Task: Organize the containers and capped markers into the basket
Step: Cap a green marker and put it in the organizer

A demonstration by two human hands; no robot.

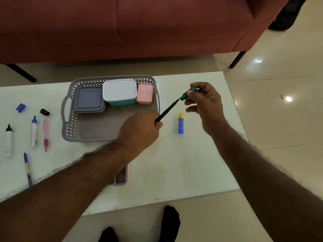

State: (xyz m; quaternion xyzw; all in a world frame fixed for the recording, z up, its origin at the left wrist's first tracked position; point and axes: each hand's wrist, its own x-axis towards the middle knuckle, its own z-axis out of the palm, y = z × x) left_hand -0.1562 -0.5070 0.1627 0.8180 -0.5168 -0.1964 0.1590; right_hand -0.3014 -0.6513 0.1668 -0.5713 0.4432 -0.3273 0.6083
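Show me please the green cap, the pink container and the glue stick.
green cap (185, 95), head view, on its open end.
pink container (145, 92), head view, middle of its lid.
glue stick (181, 125), head view, blue body.

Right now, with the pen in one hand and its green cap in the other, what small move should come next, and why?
Probably slide the green cap, pinched in the right hand, onto the tip of the black pen held by the left hand. The two are lined up with a small gap between them, and only capped markers go into the basket.
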